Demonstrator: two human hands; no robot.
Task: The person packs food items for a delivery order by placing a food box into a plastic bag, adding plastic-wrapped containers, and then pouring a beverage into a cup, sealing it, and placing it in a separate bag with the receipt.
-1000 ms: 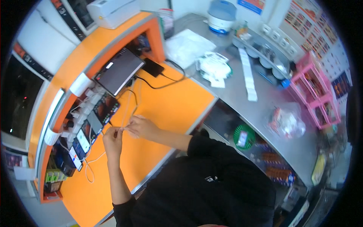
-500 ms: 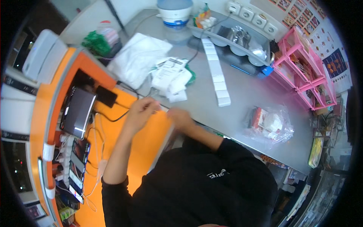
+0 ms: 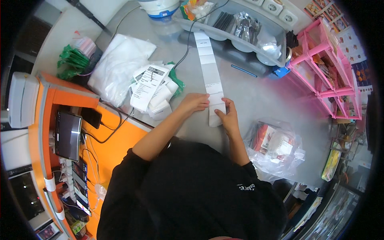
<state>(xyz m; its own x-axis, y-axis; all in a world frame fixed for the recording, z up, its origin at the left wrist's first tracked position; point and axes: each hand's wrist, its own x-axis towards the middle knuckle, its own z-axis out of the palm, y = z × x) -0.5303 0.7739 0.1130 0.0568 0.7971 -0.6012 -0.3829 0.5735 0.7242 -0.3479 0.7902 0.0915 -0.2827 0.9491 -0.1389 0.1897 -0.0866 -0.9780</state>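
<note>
A long white folded paper strip [image 3: 211, 74] with crease lines and a little print runs across the grey metal table. My left hand [image 3: 195, 103] has its fingers pressed together on the strip's left edge near its close end. On the right edge, my right hand [image 3: 228, 115] pinches the strip, thumb on top and fingers partly hidden. Left of my hands lies a loose pile of printed paper slips [image 3: 150, 88], partly over a green thing. White plastic bags [image 3: 120, 68] lie flat beyond the pile.
A grey divided tray [image 3: 240, 42] with wrapped cutlery stands at the back, a blue pen [image 3: 244, 71] before it. Pink shelves [image 3: 320, 68] stand at right. A clear bag [image 3: 276, 146] with packed goods lies near right. Left, an orange counter holds a tablet [image 3: 68, 135] and cables [image 3: 114, 128].
Both my hands have moved rightward from the counter's edge onto the paper strip and now hold its near end. The head view has shifted, and the strip's near end sits closer to me.
</note>
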